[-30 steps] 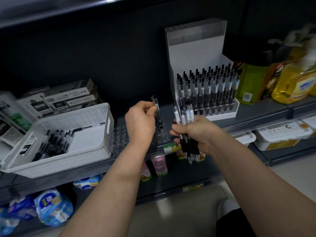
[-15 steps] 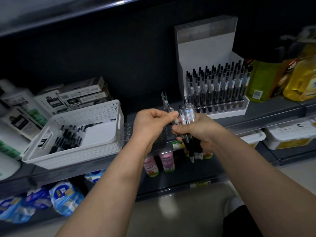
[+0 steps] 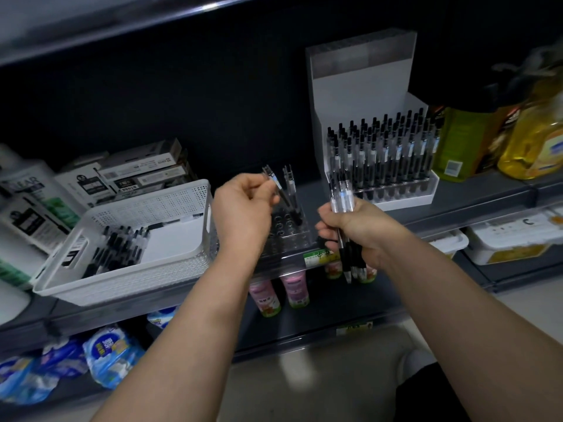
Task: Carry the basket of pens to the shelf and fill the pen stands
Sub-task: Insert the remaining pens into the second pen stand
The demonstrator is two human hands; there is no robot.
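- Our left hand [image 3: 243,208] pinches 1 pen [image 3: 275,185] above the clear stand [image 3: 289,239], frame centre; tilted, it could miss a hole.
- Our right hand [image 3: 362,229] grips a pen bundle [image 3: 342,197]; slackening would spill it.
- The basket [image 3: 128,281] sits frame left.

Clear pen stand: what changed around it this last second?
The left hand released one clear pen standing in the clear plastic pen stand, then pinched a second pen from the bundle in the right hand and brought it back. Bundle grip and white perforated basket unchanged.
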